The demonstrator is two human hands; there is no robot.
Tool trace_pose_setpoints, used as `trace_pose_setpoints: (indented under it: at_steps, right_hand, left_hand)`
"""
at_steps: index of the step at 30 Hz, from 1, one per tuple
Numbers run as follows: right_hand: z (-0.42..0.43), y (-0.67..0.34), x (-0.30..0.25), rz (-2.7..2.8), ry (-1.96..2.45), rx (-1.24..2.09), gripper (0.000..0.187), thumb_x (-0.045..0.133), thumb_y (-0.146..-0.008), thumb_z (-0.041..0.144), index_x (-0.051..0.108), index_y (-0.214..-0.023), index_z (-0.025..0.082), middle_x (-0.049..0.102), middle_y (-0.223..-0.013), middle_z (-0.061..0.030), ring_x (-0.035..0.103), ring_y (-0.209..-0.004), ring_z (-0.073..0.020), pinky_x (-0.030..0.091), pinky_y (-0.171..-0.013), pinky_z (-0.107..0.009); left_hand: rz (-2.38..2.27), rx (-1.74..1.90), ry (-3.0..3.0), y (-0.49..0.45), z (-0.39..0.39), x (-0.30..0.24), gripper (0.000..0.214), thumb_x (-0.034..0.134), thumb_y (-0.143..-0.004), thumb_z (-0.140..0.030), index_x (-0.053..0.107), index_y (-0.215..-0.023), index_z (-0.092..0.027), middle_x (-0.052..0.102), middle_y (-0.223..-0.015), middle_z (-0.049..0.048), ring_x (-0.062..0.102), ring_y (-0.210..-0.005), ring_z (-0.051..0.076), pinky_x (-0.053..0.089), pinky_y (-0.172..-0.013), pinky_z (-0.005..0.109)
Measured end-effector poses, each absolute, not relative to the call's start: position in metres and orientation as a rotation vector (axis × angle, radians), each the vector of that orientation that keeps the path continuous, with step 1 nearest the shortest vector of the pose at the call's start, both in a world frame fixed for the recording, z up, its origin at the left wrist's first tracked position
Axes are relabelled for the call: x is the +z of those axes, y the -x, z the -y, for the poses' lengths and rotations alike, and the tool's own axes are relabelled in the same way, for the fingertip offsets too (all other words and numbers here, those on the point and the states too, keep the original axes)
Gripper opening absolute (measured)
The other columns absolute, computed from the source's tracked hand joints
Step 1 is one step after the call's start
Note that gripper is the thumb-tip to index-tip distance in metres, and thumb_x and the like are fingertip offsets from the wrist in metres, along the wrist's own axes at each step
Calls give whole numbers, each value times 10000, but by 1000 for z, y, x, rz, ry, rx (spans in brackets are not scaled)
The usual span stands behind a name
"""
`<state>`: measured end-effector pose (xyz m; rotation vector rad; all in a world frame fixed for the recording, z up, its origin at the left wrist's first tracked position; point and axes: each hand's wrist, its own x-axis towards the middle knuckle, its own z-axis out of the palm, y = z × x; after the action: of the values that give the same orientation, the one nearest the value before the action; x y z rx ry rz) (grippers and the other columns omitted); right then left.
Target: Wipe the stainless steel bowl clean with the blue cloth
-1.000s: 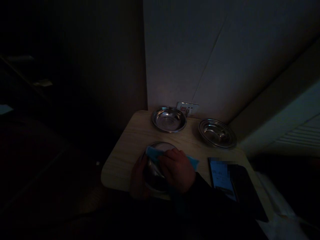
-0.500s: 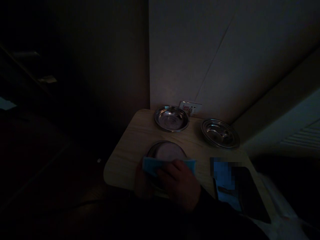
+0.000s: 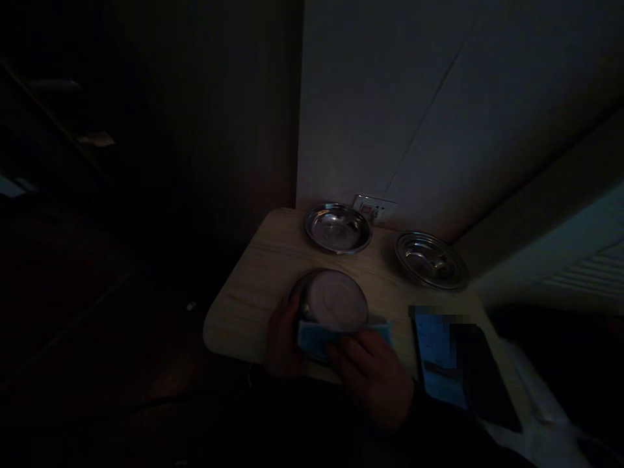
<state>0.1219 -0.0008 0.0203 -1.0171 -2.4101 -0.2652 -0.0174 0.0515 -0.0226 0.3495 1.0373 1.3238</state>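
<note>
A steel bowl [image 3: 334, 296] stands tilted at the near edge of a small pale wooden table [image 3: 253, 279]. My left hand [image 3: 281, 338] curls round the bowl's left rim and holds it. My right hand [image 3: 375, 374] presses a light blue cloth [image 3: 341, 333] against the bowl's near rim, fingers closed on the cloth. The scene is very dark.
Two more steel dishes sit at the back of the table: one [image 3: 337, 227] by a wall socket [image 3: 374, 209], a stack [image 3: 431, 260] to its right. A lit phone [image 3: 446, 354] lies at the table's right end. A wall stands behind, with dark floor at the left.
My right hand has drawn the blue cloth from the middle of the bowl back to its near rim, uncovering the bowl's inside. My left hand has kept its hold.
</note>
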Motion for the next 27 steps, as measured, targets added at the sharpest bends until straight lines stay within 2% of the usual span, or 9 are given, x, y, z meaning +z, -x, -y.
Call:
trace_pose_setpoints:
  at_steps: [5,8,11,14,17,21,27]
  right_hand:
    - [4,-164,5,2137,1193,-81,230,464,-865,153,595,-1054,154,620,-823,-82,558,-740,-174,502,-622,-300]
    - [-4,-169,2,1960,1331,10,219,473,-861,185,612,-1031,178,608,-861,-84,586,-784,-178,523,-672,-310]
    - [-8,-163,2,1916,1386,50,212,483,-858,224,631,-1007,193,608,-887,-87,592,-814,-187,527,-705,-328]
    - [-8,-156,-1,1893,1409,84,216,469,-869,236,623,-1016,203,603,-887,-81,593,-807,-179,530,-704,-319]
    - [-7,-155,-4,1876,1420,87,205,465,-873,226,617,-1007,195,594,-877,-77,593,-793,-177,530,-700,-317]
    - [-4,-155,-3,1919,1395,49,216,471,-868,204,610,-1033,189,585,-897,-83,579,-803,-183,516,-693,-330]
    - [-13,-116,23,2145,1301,-102,218,493,-849,200,639,-1004,152,595,-815,-85,510,-759,-204,431,-649,-355]
  left_hand:
    - [-1091,1343,-356,16,-53,-4,254,579,-731,-354,678,-899,-192,670,-1053,55,560,-1066,224,418,-929,335]
    - [-1167,1356,-331,21,-47,1,186,569,-714,-326,687,-772,-195,708,-893,47,568,-1055,242,408,-948,347]
    - [-1220,1380,-328,27,-41,1,61,614,-637,-244,660,-665,-217,704,-713,15,587,-1014,260,418,-942,364]
    - [-1193,1387,-323,27,-38,3,44,602,-631,-223,640,-610,-229,702,-691,15,591,-1006,269,440,-920,373]
    - [-1142,1413,-277,23,-38,7,118,557,-690,-272,656,-639,-233,714,-792,39,535,-1103,269,434,-935,369]
    - [-1163,1436,-195,16,-39,9,130,568,-719,-310,678,-708,-242,714,-870,26,467,-1188,236,396,-979,333]
    - [-917,1256,-63,10,-37,-1,340,483,-785,-430,685,-887,-176,703,-935,71,605,-980,243,477,-852,367]
